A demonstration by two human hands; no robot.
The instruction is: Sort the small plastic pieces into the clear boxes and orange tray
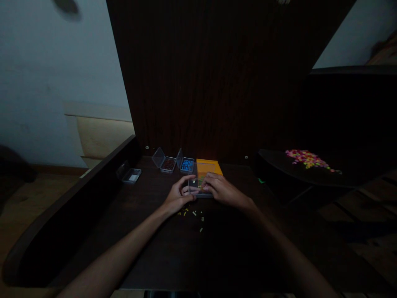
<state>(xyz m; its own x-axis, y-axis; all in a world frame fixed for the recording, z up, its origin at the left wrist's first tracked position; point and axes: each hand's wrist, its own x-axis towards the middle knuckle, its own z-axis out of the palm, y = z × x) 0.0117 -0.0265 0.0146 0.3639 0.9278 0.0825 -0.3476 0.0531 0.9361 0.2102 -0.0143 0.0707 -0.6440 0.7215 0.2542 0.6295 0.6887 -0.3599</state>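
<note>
A clear plastic box [203, 195] sits on the dark wooden surface, between my two hands. My left hand [177, 196] curves around its left side, thumb at the front and fingers behind, gripping it. With fingers bent and pressed together, my right hand [218, 188] reaches over the box's right part; whatever is at its fingertips is too small to make out. A few tiny pale and yellowish pieces show inside the box near the fingers. In front of it, several small yellow and pale pieces [194, 213] lie scattered on the surface.
Behind stand an orange case [219, 166], an open clear box of blue pieces [186, 165] and one of dark reddish pieces [168, 164]. A small open box [133, 177] lies left. Colourful pieces [307, 159] are heaped on a dark raised surface at right.
</note>
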